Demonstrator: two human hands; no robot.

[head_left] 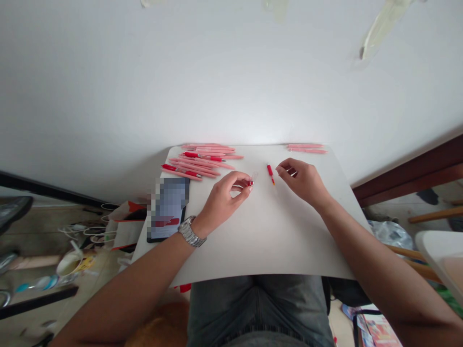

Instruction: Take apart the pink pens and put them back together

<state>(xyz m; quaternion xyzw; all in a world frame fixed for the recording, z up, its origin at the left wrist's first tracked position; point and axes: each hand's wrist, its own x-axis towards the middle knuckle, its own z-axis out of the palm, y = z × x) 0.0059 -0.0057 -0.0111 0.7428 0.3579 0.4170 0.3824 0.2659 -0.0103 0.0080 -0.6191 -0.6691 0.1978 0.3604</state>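
My left hand (233, 188) pinches a small pen part with a red end (250, 183) and a clear, tube-like piece (255, 175) between thumb and fingers. Just to its right, a slim red pen piece (270, 173) with a yellowish tip lies on the white table. Beside that piece is my right hand (298, 178), its thumb and fingertips brought together. Whatever may be between those fingertips is hidden or too small to make out.
Several pink pens (206, 164) lie at the table's back left, with red pens (181, 170) among them. More pink pens (307, 148) rest at the back right. A tablet (170, 207), partly blurred, lies at the left edge. A wall (231, 86) rises behind the table (260, 241).
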